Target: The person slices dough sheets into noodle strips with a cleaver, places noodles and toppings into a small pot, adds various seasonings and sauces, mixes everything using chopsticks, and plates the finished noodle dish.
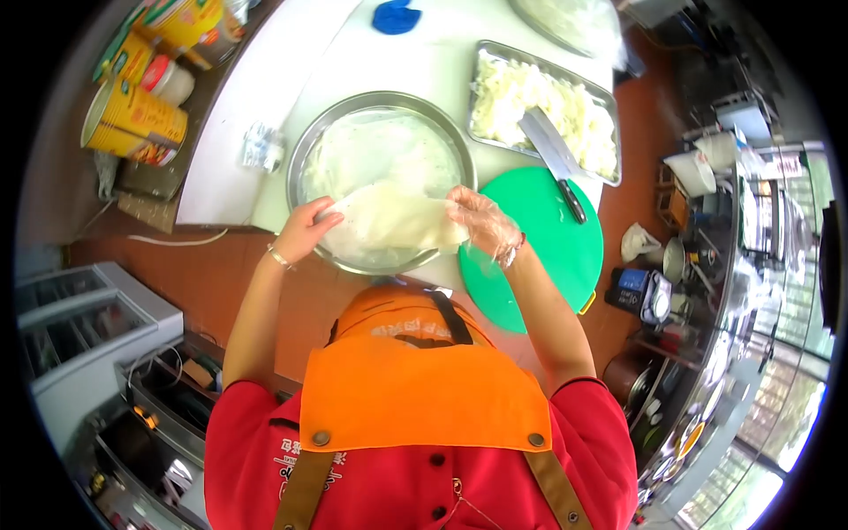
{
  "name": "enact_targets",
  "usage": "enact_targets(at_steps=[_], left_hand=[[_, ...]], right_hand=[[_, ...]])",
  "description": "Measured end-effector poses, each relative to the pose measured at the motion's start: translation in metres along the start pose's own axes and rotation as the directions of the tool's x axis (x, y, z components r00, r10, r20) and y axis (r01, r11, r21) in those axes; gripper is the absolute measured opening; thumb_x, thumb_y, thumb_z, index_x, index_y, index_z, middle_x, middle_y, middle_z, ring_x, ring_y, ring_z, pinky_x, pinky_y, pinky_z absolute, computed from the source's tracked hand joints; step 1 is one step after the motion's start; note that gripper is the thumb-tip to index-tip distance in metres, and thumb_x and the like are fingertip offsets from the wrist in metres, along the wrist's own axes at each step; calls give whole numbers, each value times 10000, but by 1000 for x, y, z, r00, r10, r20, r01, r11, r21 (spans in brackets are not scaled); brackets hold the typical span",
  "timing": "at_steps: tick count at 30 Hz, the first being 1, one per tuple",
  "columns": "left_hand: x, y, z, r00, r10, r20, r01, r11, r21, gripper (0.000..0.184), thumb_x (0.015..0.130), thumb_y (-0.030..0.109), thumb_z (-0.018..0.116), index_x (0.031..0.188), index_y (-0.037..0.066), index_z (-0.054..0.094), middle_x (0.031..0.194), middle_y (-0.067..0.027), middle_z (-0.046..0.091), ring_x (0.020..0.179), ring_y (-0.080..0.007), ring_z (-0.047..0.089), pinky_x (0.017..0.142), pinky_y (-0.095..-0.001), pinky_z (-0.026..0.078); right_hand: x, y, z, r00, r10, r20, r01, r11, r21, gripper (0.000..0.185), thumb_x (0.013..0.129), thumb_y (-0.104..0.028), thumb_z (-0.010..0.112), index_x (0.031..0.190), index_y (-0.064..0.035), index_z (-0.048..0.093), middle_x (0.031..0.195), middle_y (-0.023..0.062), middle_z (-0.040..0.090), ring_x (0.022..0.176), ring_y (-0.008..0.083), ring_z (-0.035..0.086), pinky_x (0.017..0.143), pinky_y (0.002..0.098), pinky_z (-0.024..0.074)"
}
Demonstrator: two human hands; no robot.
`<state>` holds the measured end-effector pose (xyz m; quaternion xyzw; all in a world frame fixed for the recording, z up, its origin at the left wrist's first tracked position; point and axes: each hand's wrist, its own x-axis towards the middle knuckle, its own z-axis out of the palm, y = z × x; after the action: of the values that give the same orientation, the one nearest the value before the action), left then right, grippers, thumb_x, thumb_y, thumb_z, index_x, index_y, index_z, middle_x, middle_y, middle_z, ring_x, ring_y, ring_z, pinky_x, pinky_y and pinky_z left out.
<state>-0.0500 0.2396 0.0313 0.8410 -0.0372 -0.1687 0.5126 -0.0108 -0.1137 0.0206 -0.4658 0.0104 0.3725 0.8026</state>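
Note:
My left hand (306,233), bare with a bracelet at the wrist, pinches the left end of a pale, limp rice noodle sheet (397,219). My right hand (486,224), in a clear plastic glove, grips the sheet's right end. Stretched between both hands, the sheet hangs over the near side of a round metal pan (311,124). More pale sheets (380,150) lie in that pan, partly hidden. Right of it is a green round cutting board (530,265), partly under my right forearm. A cleaver (552,150) rests with its handle on the board and its blade over the tray of strips.
A metal tray (481,88) holds pale cut strips (521,93). Behind it stands a plastic-covered round container (574,22). A blue cloth-like item (396,16) lies at the back. Yellow cans (137,119) stand on the left shelf. Crumpled clear plastic (262,147) sits beside the pan.

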Motion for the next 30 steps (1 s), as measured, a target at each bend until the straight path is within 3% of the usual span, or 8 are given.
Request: enact_targets(at_steps=[8,14,18,19,20,24,28,30], left_hand=[[-4,113,7,981,90,170,-42,964,-263,111,909,120,649,911,27,587,762,53,496,684,-30,409,605,-204,352],[23,172,47,929,165,333,-59,950,-306,116,918,142,648,907,42,590,764,64,493,677,-15,425,587,-185,344],[70,181,103,878,157,451,-56,972,-228,142,930,177,637,907,44,594,748,81,488,657,-12,422,573,-192,341],[86,177,122,864,209,458,-135,973,-189,151,933,188,632,908,44,596,728,65,481,649,-20,425,570,-209,349],[102,170,142,847,258,465,-212,966,-151,160,937,200,626,909,45,598,708,48,474,641,-29,428,567,-225,357],[150,127,209,830,407,381,-484,865,131,177,910,210,635,876,44,583,721,-72,529,626,-213,504,608,-338,421],[147,90,236,624,670,402,-777,480,408,134,887,187,624,871,59,588,807,-113,569,762,-315,567,674,-403,466],[130,71,240,570,654,497,-813,366,452,85,840,130,605,904,74,602,871,-100,567,872,-283,589,724,-393,494]], right_hand=[[-131,-47,9,969,-222,-111,235,963,130,163,844,-126,723,974,-102,629,900,6,638,848,127,582,778,273,476],[-247,-85,-13,799,-475,-368,371,872,-320,196,836,-181,727,942,-84,593,866,-33,594,786,73,551,705,216,445],[-284,-105,-52,736,-423,-529,300,903,-306,94,900,-149,647,929,-76,596,856,-1,611,790,83,561,714,243,466],[-291,-115,-70,772,-451,-448,190,836,-515,58,916,-121,614,922,-67,596,843,4,607,778,88,557,705,251,471],[-292,-115,-94,755,-446,-480,169,840,-515,55,911,-117,617,911,-65,597,841,0,606,773,87,555,698,249,470],[-277,-69,-190,726,-450,-521,89,812,-577,89,876,-130,652,881,-57,603,804,-17,576,749,80,532,669,248,449],[-270,-39,-228,768,-417,-487,-239,519,-821,79,855,-107,650,822,-47,610,715,-32,525,678,73,490,603,253,430],[-269,-8,-242,784,-461,-416,-223,416,-881,89,840,-123,646,806,-48,612,665,20,529,621,128,487,560,299,431]])
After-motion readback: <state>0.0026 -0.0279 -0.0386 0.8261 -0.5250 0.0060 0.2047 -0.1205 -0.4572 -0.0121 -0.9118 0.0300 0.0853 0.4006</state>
